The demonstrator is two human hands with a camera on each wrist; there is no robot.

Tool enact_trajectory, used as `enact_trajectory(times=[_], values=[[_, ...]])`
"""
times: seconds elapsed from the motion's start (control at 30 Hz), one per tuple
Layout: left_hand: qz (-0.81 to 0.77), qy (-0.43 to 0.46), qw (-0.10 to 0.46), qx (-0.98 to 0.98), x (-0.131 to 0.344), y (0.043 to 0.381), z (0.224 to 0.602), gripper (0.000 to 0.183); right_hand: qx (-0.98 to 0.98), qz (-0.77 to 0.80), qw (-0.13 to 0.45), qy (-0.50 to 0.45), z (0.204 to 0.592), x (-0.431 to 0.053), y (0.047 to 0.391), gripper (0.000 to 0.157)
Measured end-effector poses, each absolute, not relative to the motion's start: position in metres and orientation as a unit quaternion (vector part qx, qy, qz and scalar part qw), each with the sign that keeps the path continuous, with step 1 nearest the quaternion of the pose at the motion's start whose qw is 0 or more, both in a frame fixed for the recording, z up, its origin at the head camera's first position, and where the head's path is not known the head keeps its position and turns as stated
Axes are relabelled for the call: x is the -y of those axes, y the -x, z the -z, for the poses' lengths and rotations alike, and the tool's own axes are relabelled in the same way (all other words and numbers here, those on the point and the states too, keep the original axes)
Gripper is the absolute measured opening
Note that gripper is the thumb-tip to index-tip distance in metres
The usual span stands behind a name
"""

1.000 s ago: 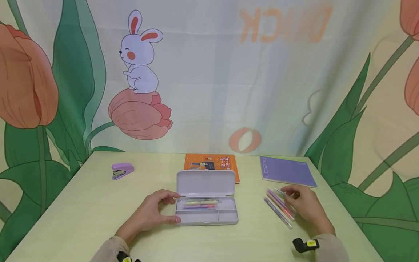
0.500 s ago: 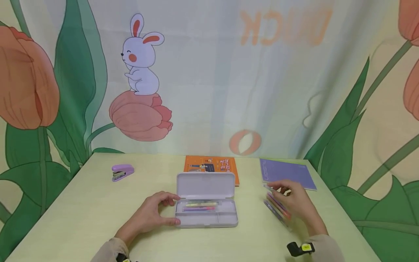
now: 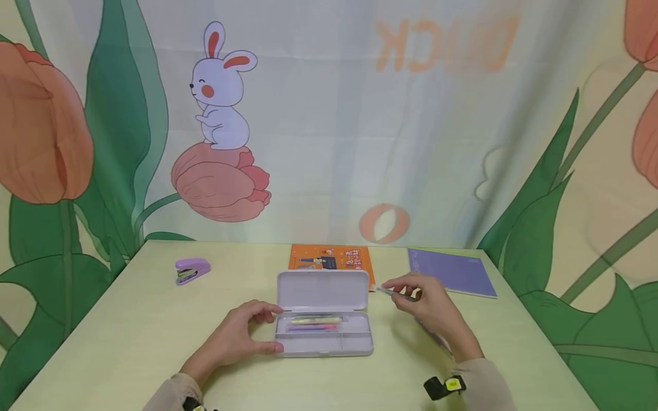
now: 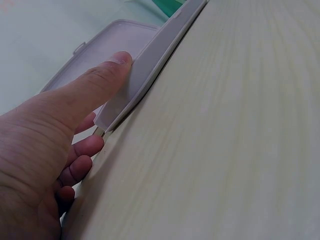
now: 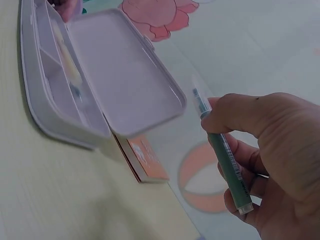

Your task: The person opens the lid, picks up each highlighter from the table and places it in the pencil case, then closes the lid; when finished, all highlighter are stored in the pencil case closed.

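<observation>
A pale lilac pencil case (image 3: 308, 343) lies on the table with its lid (image 3: 323, 290) raised. Several pens (image 3: 316, 321) lie in its long rear compartment. My left hand (image 3: 235, 334) holds the case by its left end, thumb at the front corner and index finger at the back corner. In the left wrist view the thumb presses the side of the case (image 4: 150, 65). My right hand (image 3: 430, 301), in the air right of the case, pinches a green pen (image 5: 227, 162) with a clear tip. Below that hand, a pen (image 3: 434, 335) on the table is partly hidden.
Behind the case lies an orange book (image 3: 331, 257), partly covered by the lid. A purple notebook (image 3: 462, 273) is at the back right, a purple stapler (image 3: 192, 271) at the back left. A printed curtain (image 3: 319, 142) hangs behind the table (image 3: 247, 388).
My right hand has lifted the green pen from the group of pens on the right and carried it left towards the pencil case. My left hand stays on the case.
</observation>
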State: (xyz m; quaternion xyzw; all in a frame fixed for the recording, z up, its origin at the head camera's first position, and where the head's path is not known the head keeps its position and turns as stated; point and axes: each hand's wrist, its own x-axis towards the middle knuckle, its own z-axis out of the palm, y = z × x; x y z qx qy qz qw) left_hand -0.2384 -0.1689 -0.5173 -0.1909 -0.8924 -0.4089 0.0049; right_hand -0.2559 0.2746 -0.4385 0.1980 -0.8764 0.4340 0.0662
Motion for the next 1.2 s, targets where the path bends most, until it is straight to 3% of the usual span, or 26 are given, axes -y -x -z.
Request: enact_trajectory(times=[0.73,1.2], values=[[0.412,0.189,0.002,0.891,0.168,0.239,0.518,0.070,0.853,-0.420,0.032,-0.308,0.436,-0.169,0.264,0.028],[0.412,0.196,0.010,0.890,0.170,0.239,0.519,0.070,0.864,-0.398,0.018,-0.310,0.445,-0.155,0.263,0.033]])
